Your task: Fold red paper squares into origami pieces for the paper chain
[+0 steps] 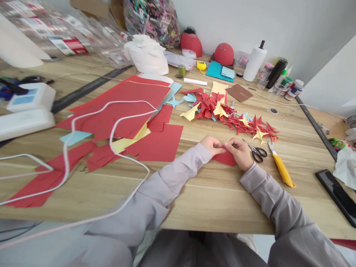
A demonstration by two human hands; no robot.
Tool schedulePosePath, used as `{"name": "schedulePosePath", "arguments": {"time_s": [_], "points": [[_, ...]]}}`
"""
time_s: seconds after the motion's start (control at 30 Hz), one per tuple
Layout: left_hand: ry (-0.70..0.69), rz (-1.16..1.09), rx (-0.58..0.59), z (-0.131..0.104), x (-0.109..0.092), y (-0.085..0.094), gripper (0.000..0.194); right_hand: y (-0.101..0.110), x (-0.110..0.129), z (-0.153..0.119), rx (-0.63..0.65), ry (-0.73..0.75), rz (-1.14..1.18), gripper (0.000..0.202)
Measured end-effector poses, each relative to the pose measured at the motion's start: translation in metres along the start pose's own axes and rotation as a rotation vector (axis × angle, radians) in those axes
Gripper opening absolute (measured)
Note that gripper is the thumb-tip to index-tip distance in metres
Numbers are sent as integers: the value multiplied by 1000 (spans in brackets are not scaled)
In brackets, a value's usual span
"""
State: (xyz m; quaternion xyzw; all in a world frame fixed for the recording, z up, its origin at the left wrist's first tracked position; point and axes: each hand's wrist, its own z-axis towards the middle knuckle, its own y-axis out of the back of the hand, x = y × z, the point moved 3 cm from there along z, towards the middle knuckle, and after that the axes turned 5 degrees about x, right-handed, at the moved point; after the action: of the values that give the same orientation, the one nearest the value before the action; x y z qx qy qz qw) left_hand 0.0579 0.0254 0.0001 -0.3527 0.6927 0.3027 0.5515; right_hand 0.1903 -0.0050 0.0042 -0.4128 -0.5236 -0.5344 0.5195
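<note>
A small piece of red paper (224, 158) is between my hands, just above or on the wooden table. My left hand (213, 145) pinches its upper left edge. Thumb and fingers of my right hand (239, 152) grip it from the right, so the two thumbs nearly meet at the top. Part of the paper is hidden behind the fingers. Right of my right hand lie black-handled scissors (258, 152) and a yellow utility knife (283, 168). Beyond my hands spreads a pile of folded red paper stars (207, 105), with some yellow and blue ones among them.
Large red sheets (122, 104) and cut red pieces (167, 144) cover the left side. A white cable (111, 137) loops across them. At the right edge rests a black phone (336, 196). Bottles (295, 89), a white roll (255, 63) and red domes (224, 54) stand along the wall.
</note>
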Motion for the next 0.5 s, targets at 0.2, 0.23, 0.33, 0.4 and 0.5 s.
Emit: {"name": "schedulePosePath", "arguments": {"time_s": [0.2,0.23,0.33,0.4,0.5], "points": [[53,-80,28,1,3,0,22,1,-2,0,-24,-64,41,38],[51,-73,26,1,3,1,21,1,-2,-1,-19,-65,36,38],[30,-43,18,1,1,1,20,0,-1,-1,-12,-62,22,35],[20,-29,15,1,0,2,18,0,-1,0,-16,-60,4,33],[21,-18,20,0,-1,1,15,0,-2,1,-12,-59,-15,32]]}}
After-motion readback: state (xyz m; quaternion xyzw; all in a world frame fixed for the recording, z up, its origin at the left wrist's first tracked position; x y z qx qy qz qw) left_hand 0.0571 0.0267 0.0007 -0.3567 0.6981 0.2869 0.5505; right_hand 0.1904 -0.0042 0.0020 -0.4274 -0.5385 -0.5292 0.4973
